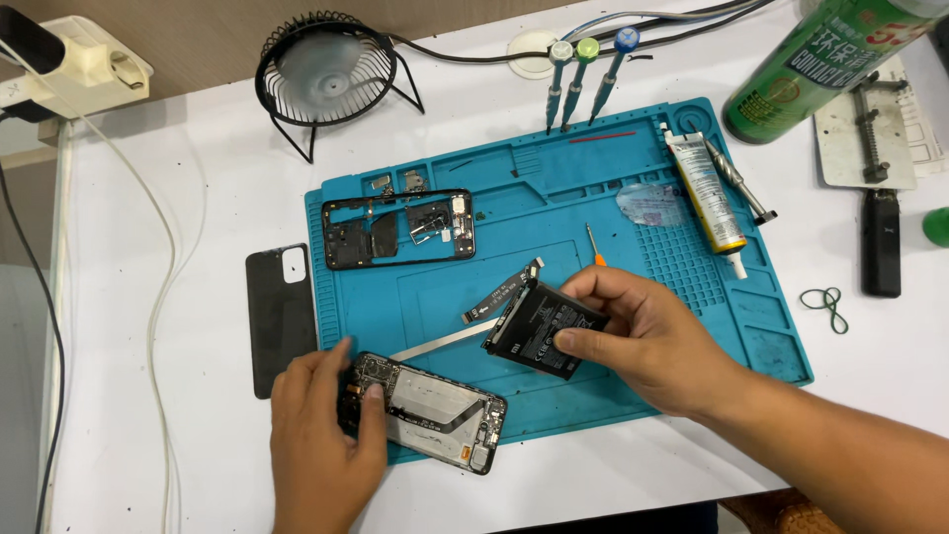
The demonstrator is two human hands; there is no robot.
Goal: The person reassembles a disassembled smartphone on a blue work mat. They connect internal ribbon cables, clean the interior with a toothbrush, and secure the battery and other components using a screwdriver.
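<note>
The blue mat (554, 198) lies in the middle of the white table (178, 198), and everything else is told from it. At the mat's near left corner lies an open phone (435, 410) with its insides showing. The left hand (321, 435) rests on the left end of this phone, with the thumb and a finger pressing down on it; it pinches nothing. Over the middle of the mat, the right hand (652, 336) holds a flat black battery (542, 329), pinched between the thumb and the fingers. The battery is lifted and tilted, just above and to the right of the phone. A thin flat cable (502, 292) sticks out past the battery, toward the far side of the mat. On the mat's far left part lies a black phone frame (398, 229). Just off the mat's left edge lies a black back cover (281, 316). On the mat's far right part lies a tube of glue (707, 193). Three screwdrivers (583, 79) lean at the mat's far edge. A small black fan (324, 74) stands beyond the mat's far left corner. A green spray can (830, 64) lies beyond the far right corner.
</note>
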